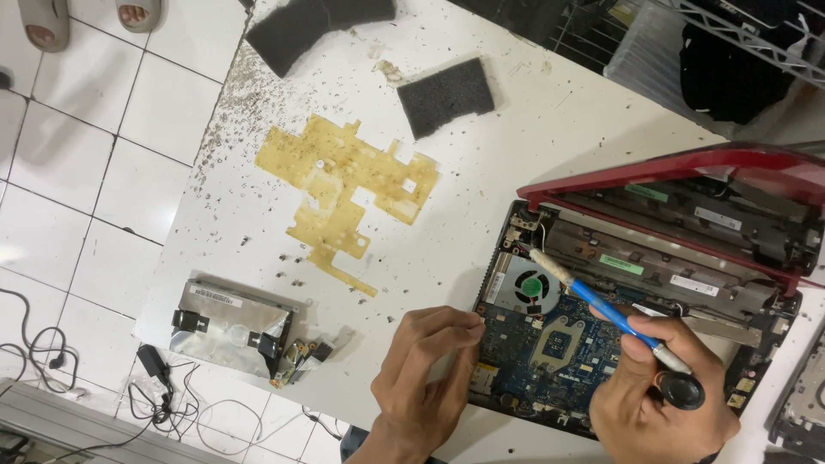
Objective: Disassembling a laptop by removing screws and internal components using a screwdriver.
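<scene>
The right hand (pixel 662 395), at five o'clock, is closed around a blue-handled brush (pixel 601 308), whose pale bristles rest at the cooling fan (pixel 530 288) of an opened red laptop (pixel 653 283). The left hand (pixel 421 378), at six o'clock, is loosely curled and holds nothing, its fingertips touching the laptop's left edge. On the white worktop (pixel 516 129), a yellowed sheet (pixel 344 189) lies at eleven o'clock and a silver drive (pixel 228 326) at eight o'clock.

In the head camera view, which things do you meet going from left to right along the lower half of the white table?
Silver hard drive → small connector piece → left hand → round cooling fan → blue-handled brush → right hand.
</scene>
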